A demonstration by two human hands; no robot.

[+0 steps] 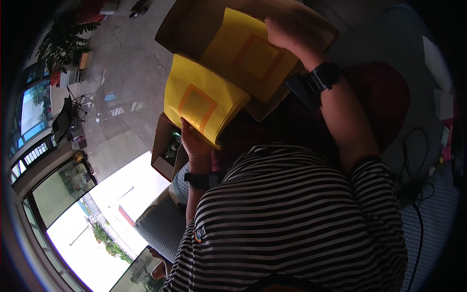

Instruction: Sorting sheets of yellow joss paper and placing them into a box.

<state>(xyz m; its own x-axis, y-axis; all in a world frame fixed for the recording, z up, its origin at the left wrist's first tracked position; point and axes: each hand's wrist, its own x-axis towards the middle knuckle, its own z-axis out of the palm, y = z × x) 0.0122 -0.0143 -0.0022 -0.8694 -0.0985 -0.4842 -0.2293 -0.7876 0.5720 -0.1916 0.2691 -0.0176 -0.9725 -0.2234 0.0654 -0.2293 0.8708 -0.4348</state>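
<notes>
In the head view, a folded stack of yellow, felt-like sheets [173,82] rests in my left hand [197,146]. The thumb lies on its front, beside a printed orange square outline; the other fingers are hidden beneath. A second yellow sheet [233,40] with a similar orange outline leans in an open cardboard box [193,22]. My right hand [288,33] grips this sheet near its upper right corner, its fingertips in shadow and partly hidden. The two yellow pieces overlap in view at the box's near left side.
A smaller cardboard box [162,142] holding dark items stands left of my left hand. Quilted grey padding [375,40] lies to the right, with a black cable [419,226] on it. A folding chair [65,116] and a potted plant [60,43] stand farther off on the tiled floor.
</notes>
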